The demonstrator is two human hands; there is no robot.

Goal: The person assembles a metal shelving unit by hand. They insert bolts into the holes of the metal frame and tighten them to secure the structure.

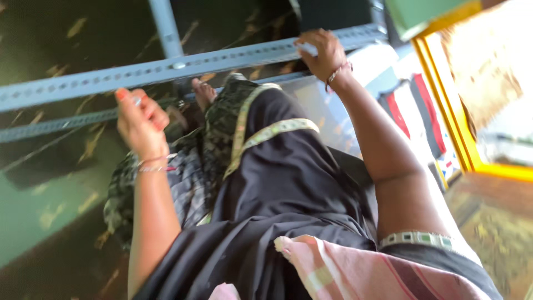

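Blurred throughout by motion, most at the left hand [141,123] and the grey rail [166,68], with the whole view tilted. Blown out to white glare at the top right past the yellow frame [452,125], daylight entering from that side. Dim and murky over the floor [50,166] at left, black cloth [288,189] flat and shadowless.

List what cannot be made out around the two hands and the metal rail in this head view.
- Left hand: a small item is pinched in the curled fingers; motion blur hides what it is.
- Right hand: on the perforated grey rail, holding a small white piece, too blurred to identify.
- Foot: mostly hidden behind the dark garment.
- Yellow frame: cut off by the right edge.
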